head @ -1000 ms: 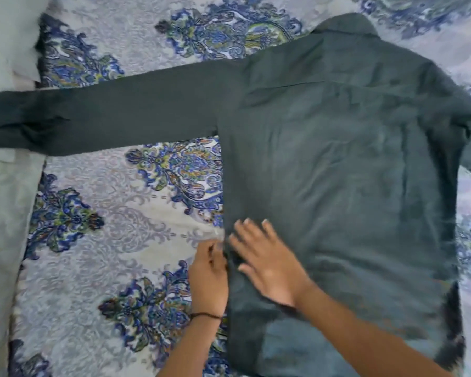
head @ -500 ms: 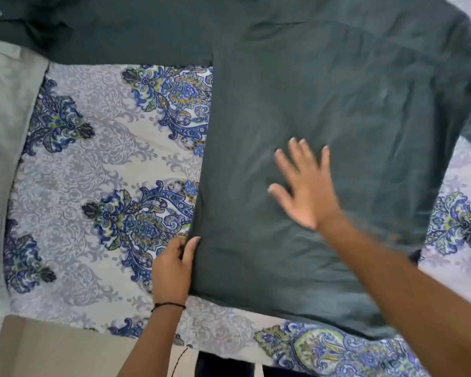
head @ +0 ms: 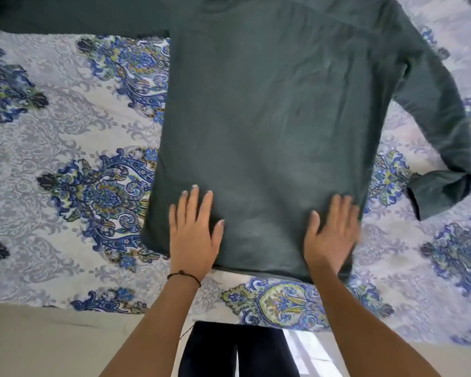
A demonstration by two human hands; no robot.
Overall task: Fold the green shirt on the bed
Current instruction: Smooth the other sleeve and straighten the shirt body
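A dark green long-sleeved cotton shirt lies spread flat on a bed covered by a white sheet printed with blue, grey and yellow-green paisley motifs. The shirt fills the centre and upper part of the frame, its hem towards the lower middle and its shoulders running off the top edge. One sleeve stretches straight along the top of the frame towards the upper left corner. The other sleeve bends down the right side, its cuff ending at the middle right, lying on the sheet apart from the shirt's body.

Both hands rest palm down on the lower part of the shirt, just above the hem. The left hand lies flat near the shirt's lower left corner, fingers stretched and slightly spread, gripping nothing; a thin dark cord bracelet circles its wrist. The right hand lies flat near the lower right corner, fingers also extended and released, its outline a little blurred.

At the bottom centre of the frame, the person's legs in dark trousers stand against the bed's edge, with pale beige floor at the lower left.
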